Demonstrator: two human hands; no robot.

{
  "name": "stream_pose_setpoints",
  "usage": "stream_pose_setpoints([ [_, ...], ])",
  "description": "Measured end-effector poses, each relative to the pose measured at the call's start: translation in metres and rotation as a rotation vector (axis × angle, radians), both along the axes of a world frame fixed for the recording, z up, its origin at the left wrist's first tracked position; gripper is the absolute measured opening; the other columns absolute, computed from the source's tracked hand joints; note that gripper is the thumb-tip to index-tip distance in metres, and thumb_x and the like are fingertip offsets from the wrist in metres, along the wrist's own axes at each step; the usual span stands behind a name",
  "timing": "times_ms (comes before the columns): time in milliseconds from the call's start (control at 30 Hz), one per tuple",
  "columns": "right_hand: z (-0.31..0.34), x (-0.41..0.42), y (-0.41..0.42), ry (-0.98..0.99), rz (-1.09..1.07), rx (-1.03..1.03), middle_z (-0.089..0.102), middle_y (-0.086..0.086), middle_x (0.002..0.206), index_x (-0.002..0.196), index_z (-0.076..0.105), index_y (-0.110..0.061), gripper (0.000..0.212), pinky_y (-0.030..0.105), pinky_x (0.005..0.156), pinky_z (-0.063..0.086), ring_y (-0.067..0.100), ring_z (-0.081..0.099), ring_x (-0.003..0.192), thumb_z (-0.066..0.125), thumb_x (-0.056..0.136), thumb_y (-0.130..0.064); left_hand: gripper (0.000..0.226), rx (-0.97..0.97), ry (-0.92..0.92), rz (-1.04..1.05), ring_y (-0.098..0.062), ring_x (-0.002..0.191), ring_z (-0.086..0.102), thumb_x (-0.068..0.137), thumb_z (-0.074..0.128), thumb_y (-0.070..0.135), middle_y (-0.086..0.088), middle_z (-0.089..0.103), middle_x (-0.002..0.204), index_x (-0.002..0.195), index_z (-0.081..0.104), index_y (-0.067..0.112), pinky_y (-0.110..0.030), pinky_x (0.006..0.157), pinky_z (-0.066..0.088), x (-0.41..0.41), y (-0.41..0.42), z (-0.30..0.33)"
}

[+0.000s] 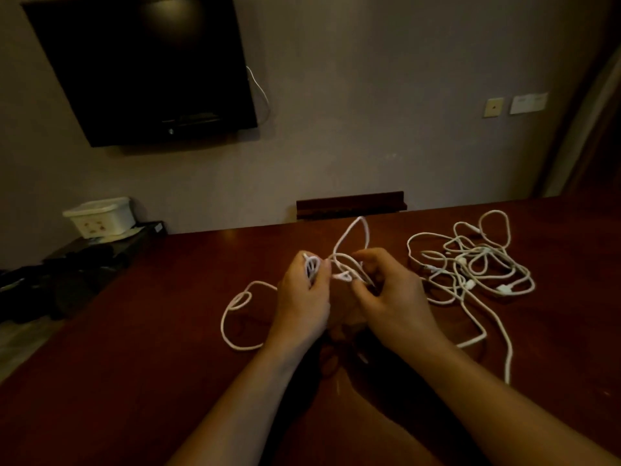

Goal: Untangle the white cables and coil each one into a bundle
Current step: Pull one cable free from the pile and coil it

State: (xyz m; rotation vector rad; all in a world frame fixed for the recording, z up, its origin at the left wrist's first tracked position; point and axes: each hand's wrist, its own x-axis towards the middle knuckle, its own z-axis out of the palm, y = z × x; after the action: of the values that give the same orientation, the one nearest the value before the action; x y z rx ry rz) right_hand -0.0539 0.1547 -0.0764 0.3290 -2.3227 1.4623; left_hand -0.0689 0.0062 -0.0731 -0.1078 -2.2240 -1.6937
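My left hand grips a small bunch of white cable loops above the dark red table. Close beside it, my right hand pinches the same white cable, which arches up in a tall loop between the two hands. A slack length of this cable curls on the table to the left of my left hand. To the right lies a tangle of white cables with several plugs, and one strand trails from it toward the front.
A dark wooden block stands at the table's far edge against the wall. A black television hangs on the wall at upper left. A white lidded box sits on a low dark stand at left.
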Motion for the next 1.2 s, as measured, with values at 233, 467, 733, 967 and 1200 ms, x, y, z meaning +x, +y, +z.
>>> stream_pose_setpoints([
  [233,0.008,-0.001,-0.001,-0.111,0.021,-0.339,0.076,-0.001,0.086,0.106,0.073,-0.022,0.013,0.026,0.063,0.061,0.013,0.076,0.075,0.06,0.104,-0.024,0.026,-0.432,0.123,0.11,-0.005,0.06,0.057,0.107,0.056,0.039,0.007,0.059,0.07,0.083,0.053,0.03,-0.017,0.048,0.04,0.012,0.002,0.002],
  [467,0.012,0.002,-0.003,-0.382,0.121,-0.517,0.078,0.005,0.096,0.108,0.073,-0.017,0.03,0.045,0.089,0.062,0.022,0.076,0.097,0.045,0.111,-0.025,0.03,-0.393,0.13,0.161,-0.001,0.071,0.063,0.108,0.056,0.031,0.013,0.065,0.074,0.08,0.065,0.033,-0.018,0.056,0.048,0.018,0.015,0.002],
  [733,0.022,-0.002,-0.003,-0.723,0.338,-0.952,0.064,0.005,0.07,0.112,0.073,-0.002,0.033,0.026,0.058,0.047,0.013,0.058,0.055,0.044,0.108,-0.018,0.037,-0.005,0.086,0.025,-0.002,0.111,0.069,0.105,0.062,0.022,0.015,0.073,0.118,0.138,0.064,0.04,-0.032,0.096,0.061,0.007,0.01,0.004],
  [967,0.024,-0.01,0.009,-0.757,0.408,-1.147,0.028,-0.001,0.042,0.063,0.049,-0.012,0.037,0.022,0.034,0.023,0.012,0.025,0.031,0.037,0.098,-0.018,0.01,-0.201,0.169,-0.131,-0.002,0.078,0.067,0.102,0.069,0.027,0.015,0.069,0.084,0.092,0.071,0.03,-0.019,0.064,0.05,0.008,0.005,0.005],
  [1200,0.019,-0.013,0.013,-0.572,0.134,-0.835,0.071,0.014,0.092,0.105,0.076,-0.014,0.019,0.043,0.076,0.061,0.029,0.07,0.083,0.072,0.096,-0.031,0.032,-0.146,0.101,0.091,-0.007,0.056,0.057,0.097,0.074,0.032,0.006,0.065,0.065,0.07,0.064,0.018,-0.025,0.049,0.042,0.005,0.004,0.005],
])
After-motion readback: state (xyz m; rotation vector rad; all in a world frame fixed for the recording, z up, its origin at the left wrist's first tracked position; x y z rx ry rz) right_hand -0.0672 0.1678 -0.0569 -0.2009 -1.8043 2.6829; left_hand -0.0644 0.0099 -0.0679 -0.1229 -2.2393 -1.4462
